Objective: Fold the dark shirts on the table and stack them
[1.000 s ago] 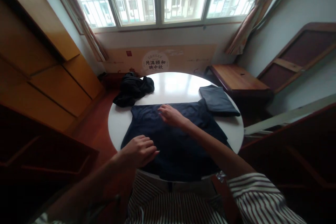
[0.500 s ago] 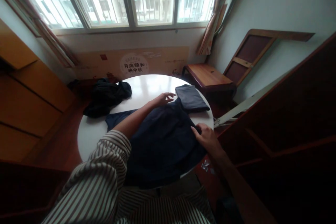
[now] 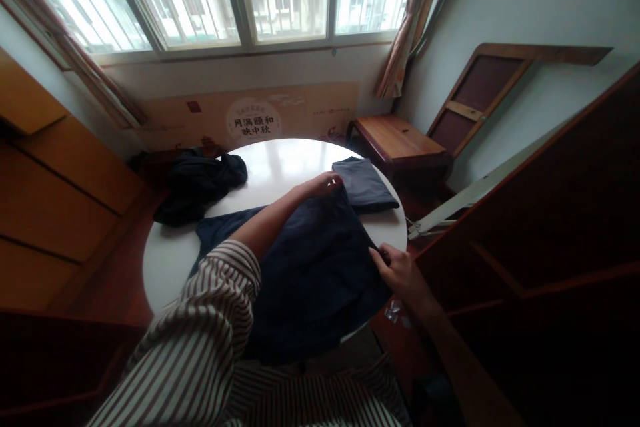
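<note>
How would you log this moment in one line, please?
left hand: at far edge of navy garment; right hand: holding its right edge; grey cloth: folded, alongside

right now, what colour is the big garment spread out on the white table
Dark navy blue; the garment shows best in the head view.

Clock positions refer to the round white table (image 3: 280, 170), six o'clock being nearest the person. Navy cloth (image 3: 310, 267) lies spread across the middle and down to six o'clock. Left hand (image 3: 325, 183), reaching over the cloth from a striped sleeve (image 3: 215, 300), has its fingers closed at the cloth's far corner, one o'clock. Right hand (image 3: 399, 268), between three and four o'clock, pinches the cloth's side edge. Folded grey cloth (image 3: 367, 183) rests at two o'clock, near the left hand. Black garment (image 3: 200, 181) lies crumpled at ten o'clock. Low wooden stand (image 3: 400, 137) stands beyond two o'clock.
</note>
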The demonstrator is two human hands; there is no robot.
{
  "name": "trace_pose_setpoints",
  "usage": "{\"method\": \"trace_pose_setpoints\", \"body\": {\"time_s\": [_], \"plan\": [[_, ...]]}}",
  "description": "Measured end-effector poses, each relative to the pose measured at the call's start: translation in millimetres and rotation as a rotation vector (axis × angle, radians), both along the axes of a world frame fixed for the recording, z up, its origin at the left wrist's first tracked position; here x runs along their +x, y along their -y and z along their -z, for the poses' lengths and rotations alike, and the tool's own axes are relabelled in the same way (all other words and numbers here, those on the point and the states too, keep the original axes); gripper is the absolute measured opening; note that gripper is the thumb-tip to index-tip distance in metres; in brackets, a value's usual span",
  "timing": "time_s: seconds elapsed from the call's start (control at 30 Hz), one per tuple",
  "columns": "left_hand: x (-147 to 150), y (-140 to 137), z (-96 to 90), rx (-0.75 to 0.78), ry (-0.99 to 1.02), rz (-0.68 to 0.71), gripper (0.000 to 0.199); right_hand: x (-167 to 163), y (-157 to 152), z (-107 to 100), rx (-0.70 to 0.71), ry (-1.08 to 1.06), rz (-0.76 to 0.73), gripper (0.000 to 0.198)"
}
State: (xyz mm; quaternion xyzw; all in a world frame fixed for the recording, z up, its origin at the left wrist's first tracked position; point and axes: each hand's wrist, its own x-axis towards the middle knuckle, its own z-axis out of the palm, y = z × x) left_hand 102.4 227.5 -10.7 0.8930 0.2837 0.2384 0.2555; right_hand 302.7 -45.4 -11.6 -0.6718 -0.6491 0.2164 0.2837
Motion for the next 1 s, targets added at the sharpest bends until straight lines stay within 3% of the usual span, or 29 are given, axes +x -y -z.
{"method": "trace_pose_setpoints", "body": {"time_s": [0.17, 0.3, 0.37, 0.47, 0.57, 0.63, 0.77, 0.83, 0.9, 1.0], "plan": [[0.9, 19.2, -7.3, -0.019, -0.004, -0.033, 0.025, 5.4, -6.1, 3.5, 0.024, 0.077, -0.062, 0.041], [-26.8, 36.2, -21.6, 0.022, -0.066, -0.107, 0.032, 18.2, -13.2, -2.0, -0.041, 0.14, -0.164, 0.043], [-56.5, 44.2, -29.1, 0.072, -0.118, -0.151, 0.033, 22.3, -22.7, -9.0, -0.02, 0.168, -0.166, 0.039], [-117.4, 58.2, -37.7, 0.108, -0.229, -0.255, 0.041, 18.5, -52.0, -24.6, 0.141, 0.256, -0.187, 0.03], [-184.3, 75.9, -40.8, 0.061, -0.366, -0.368, 0.048, 2.3, -99.6, -43.8, 0.286, 0.353, -0.388, 0.025], [-223.7, 89.3, -40.1, 0.004, -0.433, -0.439, 0.055, -12.1, -136.1, -55.3, 0.3, 0.383, -0.551, 0.029], [-274.9, 116.3, -38.8, -0.133, -0.479, -0.547, 0.075, -38.6, -198.9, -68.6, 0.093, 0.507, -0.658, 0.062], [-285.4, 127.9, -40.4, -0.182, -0.461, -0.586, 0.071, -47.3, -218.2, -71.0, -0.054, 0.601, -0.647, 0.072], [-288.3, 137.4, -43.2, -0.201, -0.444, -0.628, 0.058, -52.2, -228.8, -72.5, -0.136, 0.636, -0.661, 0.064], [-286.0, 149.0, -47.8, -0.198, -0.402, -0.675, 0.044, -52.5, -233.6, -75.8, -0.145, 0.562, -0.719, 0.031]]}}
